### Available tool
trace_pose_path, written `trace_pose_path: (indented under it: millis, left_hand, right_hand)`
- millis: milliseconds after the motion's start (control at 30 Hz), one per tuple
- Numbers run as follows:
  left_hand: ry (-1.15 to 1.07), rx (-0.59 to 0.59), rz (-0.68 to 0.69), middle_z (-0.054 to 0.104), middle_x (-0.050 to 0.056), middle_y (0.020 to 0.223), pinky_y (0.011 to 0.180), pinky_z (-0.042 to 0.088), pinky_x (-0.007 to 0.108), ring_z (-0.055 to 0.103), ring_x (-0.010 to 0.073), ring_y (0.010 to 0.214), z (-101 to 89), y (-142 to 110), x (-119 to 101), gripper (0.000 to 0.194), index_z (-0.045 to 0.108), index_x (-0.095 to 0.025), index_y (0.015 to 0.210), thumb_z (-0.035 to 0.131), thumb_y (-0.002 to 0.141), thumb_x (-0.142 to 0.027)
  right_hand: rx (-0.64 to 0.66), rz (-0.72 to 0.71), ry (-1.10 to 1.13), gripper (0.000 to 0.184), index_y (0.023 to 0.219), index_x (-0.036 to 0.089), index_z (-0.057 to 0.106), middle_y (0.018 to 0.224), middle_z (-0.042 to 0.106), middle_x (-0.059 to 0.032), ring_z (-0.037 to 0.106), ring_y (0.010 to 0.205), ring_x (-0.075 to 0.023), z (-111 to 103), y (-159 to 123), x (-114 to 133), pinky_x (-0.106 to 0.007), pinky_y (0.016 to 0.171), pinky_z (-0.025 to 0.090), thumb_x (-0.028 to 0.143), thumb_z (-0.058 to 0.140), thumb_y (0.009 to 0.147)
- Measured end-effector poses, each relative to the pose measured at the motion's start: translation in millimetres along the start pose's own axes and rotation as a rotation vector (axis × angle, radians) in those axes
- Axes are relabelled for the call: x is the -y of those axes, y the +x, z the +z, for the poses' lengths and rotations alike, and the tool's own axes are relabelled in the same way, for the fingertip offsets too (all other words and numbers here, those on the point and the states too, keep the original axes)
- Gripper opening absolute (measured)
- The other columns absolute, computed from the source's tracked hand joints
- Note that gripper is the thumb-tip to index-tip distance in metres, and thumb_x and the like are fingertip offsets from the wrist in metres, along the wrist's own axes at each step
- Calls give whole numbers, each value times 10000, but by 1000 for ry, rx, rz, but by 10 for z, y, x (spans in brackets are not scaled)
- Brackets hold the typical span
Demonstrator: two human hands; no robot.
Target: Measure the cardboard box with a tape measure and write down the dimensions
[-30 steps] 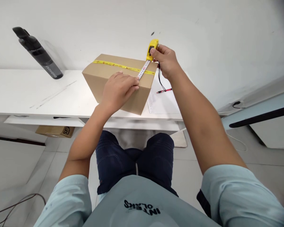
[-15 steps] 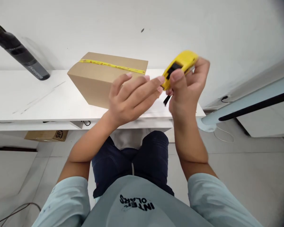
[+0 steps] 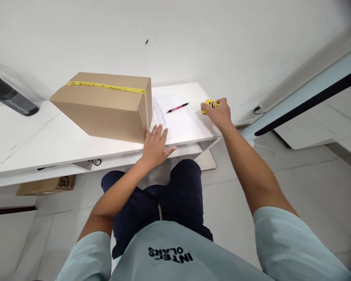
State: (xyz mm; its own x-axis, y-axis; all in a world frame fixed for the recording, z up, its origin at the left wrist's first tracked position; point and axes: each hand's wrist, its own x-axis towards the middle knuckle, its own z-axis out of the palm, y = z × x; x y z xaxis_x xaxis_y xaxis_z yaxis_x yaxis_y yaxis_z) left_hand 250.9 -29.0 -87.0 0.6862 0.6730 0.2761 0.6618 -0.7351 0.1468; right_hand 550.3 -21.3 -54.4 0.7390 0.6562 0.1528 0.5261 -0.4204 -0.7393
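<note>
My right hand (image 3: 220,113) is closed around a yellow tape measure (image 3: 210,104) at the right end of the white table; part of the tool is hidden by my fingers. My left hand (image 3: 155,146) has its fingers spread at the table's front edge, fingertips by the lower right corner of a cardboard box (image 3: 114,121). Yellow tape (image 3: 105,87) runs along the top of the box. Between box and right hand lie a sheet of paper (image 3: 175,125) and a red and black pen (image 3: 178,107). Beside the box, handwriting shows on paper (image 3: 158,111).
A dark bottle (image 3: 13,95) stands on the white table (image 3: 26,136) at the left. Beneath it sits another cardboard box (image 3: 46,184) on the floor. To the right is a pale blue post (image 3: 304,93) with a cable near its base.
My hands have parted: the right carried the tape measure to the table's right end, while the left came down beside the box. The view has shifted right, and the paper and pen are now uncovered.
</note>
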Motion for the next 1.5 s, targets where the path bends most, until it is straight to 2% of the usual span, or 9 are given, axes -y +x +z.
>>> trace_pose_path:
  millis: [133,333,533,733,867,1000,1133,1267,1500]
  left_hand:
    - [-46,52,-147,326,187,1686,1289,46,685,194,388,1606,-34,82,215,797,406,-139,1578,300,1007,-684]
    - [-99,87,-320,403,87,1666,1303,122,611,274,331,1586,-129,551,521,654,483,-237,1541,225,1047,-580]
    - [-130,252,-303,196,103,1745,1306,123,552,142,345,1624,81,1139,832,726,305,-228,1640,332,1018,-601]
    - [-183,282,-225,141,49,1763,1296,-3,596,41,357,1634,251,1309,1038,817,284,-306,1644,356,958,-743]
    - [-191,309,-208,145,50,1762,1303,19,570,61,343,1634,194,1328,1150,788,281,-288,1646,361,977,-698]
    - [-203,275,-214,173,50,1755,1307,22,572,79,339,1632,197,1354,1235,749,292,-257,1644,352,999,-634]
    - [-207,235,-247,214,23,1746,1319,26,558,63,323,1636,308,1384,1301,684,363,-275,1617,380,1002,-575]
    - [-234,173,-222,293,30,1719,1307,58,604,136,330,1625,387,1384,1345,632,413,-299,1589,374,1010,-550]
    - [-119,302,-258,151,109,1755,1312,42,569,83,340,1633,167,1337,1170,730,247,-166,1651,262,1015,-524]
  right_hand:
    - [36,-26,-247,552,1162,181,602,1153,699,-205,669,1072,-374,145,343,-129,-549,951,519,579,715,797]
    - [-79,-21,-147,400,1065,264,639,1100,709,-184,650,1080,-357,472,589,-171,-536,940,506,532,742,786]
    - [127,-118,-470,442,1088,136,671,1234,673,-301,617,1194,-428,468,780,-31,-610,977,441,542,586,936]
    - [297,-679,-442,138,914,207,625,1549,510,-205,199,1560,-389,564,828,102,-678,1184,116,323,700,914]
    - [495,-840,-183,218,757,258,510,1265,705,-95,461,1409,-302,691,651,269,-587,1215,216,204,609,943]
    - [295,-763,-1,75,999,291,520,1003,668,-57,630,1012,-292,760,303,450,-553,1014,454,353,562,988]
    - [323,-676,276,282,985,328,535,802,567,3,641,848,-241,942,-119,614,-441,831,543,609,514,995]
    - [457,-622,413,537,939,336,630,855,623,-20,671,936,-248,1169,-350,727,-433,839,563,758,304,997]
    - [693,-579,513,338,1137,319,682,895,724,-2,698,867,-217,1266,-359,636,-422,865,584,568,684,908]
